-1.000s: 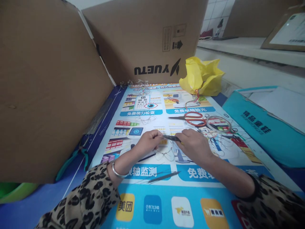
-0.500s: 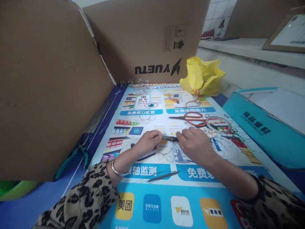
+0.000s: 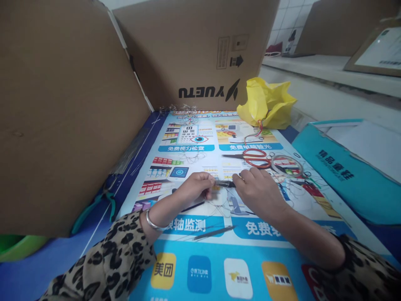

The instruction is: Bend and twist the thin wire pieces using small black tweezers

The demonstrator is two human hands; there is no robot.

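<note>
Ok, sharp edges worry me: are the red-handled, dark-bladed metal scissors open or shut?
Shut: on the red-handled scissors, the dark blades lie together, tapering to one narrow point.

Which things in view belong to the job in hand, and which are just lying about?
Apparently in use:
dark slim tool, in the right hand, its tip at the left hand

Likely lying about:
scissors
pliers
yellow bag
teal box

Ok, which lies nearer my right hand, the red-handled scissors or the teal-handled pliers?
The red-handled scissors, just beyond your right hand; the teal-handled pliers lie far left, beside the brown cardboard panel.
</note>
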